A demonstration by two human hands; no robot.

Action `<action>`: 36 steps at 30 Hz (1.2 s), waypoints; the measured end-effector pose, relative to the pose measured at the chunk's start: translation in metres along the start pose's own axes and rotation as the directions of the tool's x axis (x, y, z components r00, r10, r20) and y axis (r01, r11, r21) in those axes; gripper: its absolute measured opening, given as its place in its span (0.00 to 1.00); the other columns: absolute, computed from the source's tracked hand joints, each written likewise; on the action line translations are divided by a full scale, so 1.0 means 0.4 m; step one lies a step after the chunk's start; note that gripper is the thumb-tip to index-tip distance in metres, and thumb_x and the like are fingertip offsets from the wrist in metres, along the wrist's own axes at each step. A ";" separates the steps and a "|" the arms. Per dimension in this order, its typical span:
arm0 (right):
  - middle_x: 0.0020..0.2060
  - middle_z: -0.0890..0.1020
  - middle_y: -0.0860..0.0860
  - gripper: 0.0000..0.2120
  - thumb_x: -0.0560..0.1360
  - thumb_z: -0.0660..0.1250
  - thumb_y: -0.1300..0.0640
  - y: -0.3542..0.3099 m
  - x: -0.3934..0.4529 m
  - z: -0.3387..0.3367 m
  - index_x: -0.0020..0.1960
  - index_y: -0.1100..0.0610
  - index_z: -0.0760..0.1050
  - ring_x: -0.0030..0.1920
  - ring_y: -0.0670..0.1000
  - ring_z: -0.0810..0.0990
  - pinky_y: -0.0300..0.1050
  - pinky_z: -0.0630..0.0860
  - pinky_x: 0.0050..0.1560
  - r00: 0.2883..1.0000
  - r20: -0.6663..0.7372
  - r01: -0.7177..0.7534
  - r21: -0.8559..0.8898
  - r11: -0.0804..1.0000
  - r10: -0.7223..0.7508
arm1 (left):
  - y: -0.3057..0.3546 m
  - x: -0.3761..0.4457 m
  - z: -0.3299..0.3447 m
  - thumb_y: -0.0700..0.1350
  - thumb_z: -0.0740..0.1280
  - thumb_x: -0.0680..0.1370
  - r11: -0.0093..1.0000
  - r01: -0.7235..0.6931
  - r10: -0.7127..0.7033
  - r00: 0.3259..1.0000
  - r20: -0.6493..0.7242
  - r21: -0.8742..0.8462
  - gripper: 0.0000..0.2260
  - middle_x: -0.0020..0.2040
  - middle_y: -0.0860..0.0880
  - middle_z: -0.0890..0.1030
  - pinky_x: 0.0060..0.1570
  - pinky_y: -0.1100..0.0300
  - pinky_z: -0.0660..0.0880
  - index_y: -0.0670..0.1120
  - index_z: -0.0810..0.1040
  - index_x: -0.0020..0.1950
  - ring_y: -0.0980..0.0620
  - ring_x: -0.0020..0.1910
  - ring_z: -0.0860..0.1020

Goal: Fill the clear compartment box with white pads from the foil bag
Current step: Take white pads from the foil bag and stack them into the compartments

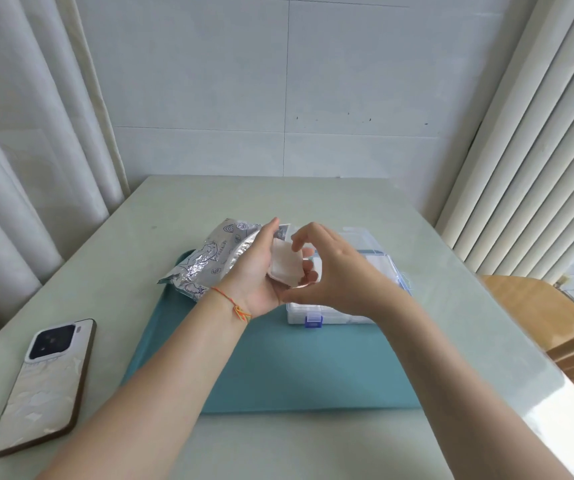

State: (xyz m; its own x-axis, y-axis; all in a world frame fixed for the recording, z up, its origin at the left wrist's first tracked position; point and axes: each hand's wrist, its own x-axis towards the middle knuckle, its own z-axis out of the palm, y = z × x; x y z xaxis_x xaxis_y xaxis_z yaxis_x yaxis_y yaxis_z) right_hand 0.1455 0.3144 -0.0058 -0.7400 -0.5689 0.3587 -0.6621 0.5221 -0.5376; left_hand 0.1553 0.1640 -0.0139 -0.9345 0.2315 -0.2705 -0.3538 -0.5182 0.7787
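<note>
Pads leave the foil bag, bound for the box

Beside the foil bag [209, 263], the left hand [261, 271] cradles white pads [285, 266]; right hand [327, 271] fingertips pinch one, apparently separating it, next dropping into the clear compartment box [375, 258].

The crinkled silver foil bag [209, 261] printed with blue line drawings looks metallic and shiny, creased all over, while the small stack of white pads [285, 268] held against it looks soft, matt and fibrous like cotton. The clear plastic compartment box [375, 258] with a blue plastic clasp [313, 320] is smooth and see-through, standing on a matt teal mat [296, 372] over a pale green, glossy tabletop [451, 323]. The phone [43, 386] wears a pearly white case with a rippled, satin relief.
</note>
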 end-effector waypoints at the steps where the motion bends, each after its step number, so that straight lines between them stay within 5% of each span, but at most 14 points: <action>1: 0.51 0.73 0.45 0.27 0.63 0.76 0.46 -0.002 -0.003 0.002 0.55 0.53 0.68 0.48 0.50 0.73 0.50 0.72 0.53 1.000 0.000 0.008 -0.013 1.000 -0.008 | -0.004 0.002 0.001 0.64 0.58 0.79 1.000 -0.010 0.010 1.000 0.022 0.017 0.23 0.40 0.46 0.78 0.36 0.58 0.77 0.45 0.77 0.40 0.47 0.38 0.77; 6: 0.47 0.73 0.45 0.25 0.67 0.76 0.51 -0.005 -0.003 0.001 0.55 0.56 0.65 0.38 0.47 0.73 0.44 0.66 0.44 1.000 -0.009 0.018 -0.006 1.000 -0.018 | -0.023 0.010 0.000 0.67 0.54 0.78 0.980 -0.058 0.029 0.988 0.149 0.191 0.24 0.45 0.48 0.80 0.42 0.57 0.75 0.50 0.78 0.50 0.51 0.44 0.80; 9: 0.40 0.74 0.46 0.25 0.66 0.77 0.49 -0.017 -0.001 -0.002 0.50 0.53 0.63 0.36 0.52 0.71 0.48 0.71 0.36 0.999 -0.030 0.015 -0.050 0.999 -0.017 | -0.029 0.009 0.006 0.67 0.52 0.78 0.981 -0.093 0.061 0.982 0.181 0.169 0.26 0.48 0.49 0.78 0.44 0.59 0.76 0.49 0.78 0.50 0.52 0.48 0.79; 12: 0.35 0.71 0.44 0.26 0.65 0.77 0.44 -0.028 0.000 -0.009 0.48 0.52 0.63 0.36 0.51 0.71 0.43 0.66 0.32 0.999 -0.038 -0.011 -0.201 0.980 0.004 | -0.030 0.009 0.016 0.71 0.55 0.75 0.975 -0.135 0.104 0.979 0.175 0.175 0.30 0.55 0.42 0.69 0.50 0.58 0.70 0.45 0.71 0.59 0.45 0.58 0.68; 15: 0.34 0.70 0.44 0.27 0.65 0.76 0.41 -0.032 0.001 -0.013 0.46 0.55 0.63 0.38 0.54 0.71 0.37 0.58 0.30 0.999 -0.046 0.003 -0.331 0.944 -0.019 | -0.031 0.016 0.018 0.73 0.57 0.72 0.972 -0.127 0.093 0.981 0.173 0.199 0.33 0.51 0.42 0.69 0.44 0.60 0.71 0.47 0.67 0.62 0.47 0.51 0.70; 18: 0.38 0.73 0.49 0.28 0.62 0.78 0.41 -0.029 0.002 -0.014 0.44 0.56 0.65 0.39 0.54 0.71 0.33 0.59 0.35 0.999 -0.002 0.045 -0.305 0.951 -0.048 | -0.035 0.033 0.000 0.73 0.53 0.74 0.962 -0.133 0.083 0.975 0.209 0.240 0.31 0.39 0.50 0.71 0.31 0.61 0.62 0.47 0.68 0.57 0.54 0.34 0.72; 25: 0.39 0.70 0.51 0.21 0.67 0.75 0.51 -0.028 -0.003 -0.007 0.43 0.56 0.64 0.36 0.56 0.68 0.39 0.57 0.35 0.993 0.030 0.116 -0.364 0.924 -0.113 | -0.034 0.043 -0.010 0.72 0.51 0.75 0.980 -0.070 0.045 0.990 0.137 0.184 0.30 0.34 0.50 0.76 0.35 0.60 0.71 0.49 0.76 0.37 0.53 0.38 0.77; 31: 0.40 0.68 0.50 0.22 0.67 0.75 0.52 -0.031 -0.006 -0.004 0.44 0.56 0.62 0.36 0.53 0.64 0.41 0.56 0.37 0.990 0.064 0.142 -0.399 0.906 -0.128 | -0.033 0.037 0.000 0.76 0.62 0.67 0.979 -0.043 0.030 0.997 0.070 0.198 0.27 0.39 0.48 0.64 0.35 0.58 0.62 0.51 0.72 0.41 0.52 0.39 0.66; 36: 0.40 0.74 0.49 0.22 0.67 0.75 0.46 -0.021 -0.007 -0.014 0.46 0.56 0.65 0.38 0.53 0.71 0.44 0.66 0.44 0.994 0.100 0.085 -0.371 0.925 -0.051 | -0.038 0.028 0.014 0.70 0.51 0.77 0.950 -0.085 0.057 0.993 0.101 0.300 0.30 0.26 0.52 0.70 0.28 0.64 0.65 0.51 0.75 0.28 0.56 0.25 0.69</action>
State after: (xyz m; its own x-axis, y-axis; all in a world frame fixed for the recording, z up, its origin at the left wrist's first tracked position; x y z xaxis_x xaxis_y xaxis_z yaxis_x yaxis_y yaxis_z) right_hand 0.1524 0.3152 0.0018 -0.6898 -0.6553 0.3080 -0.7189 0.6702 -0.1842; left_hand 0.1503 0.1790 -0.0257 -0.9442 0.2838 -0.1669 -0.2445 -0.2648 0.9328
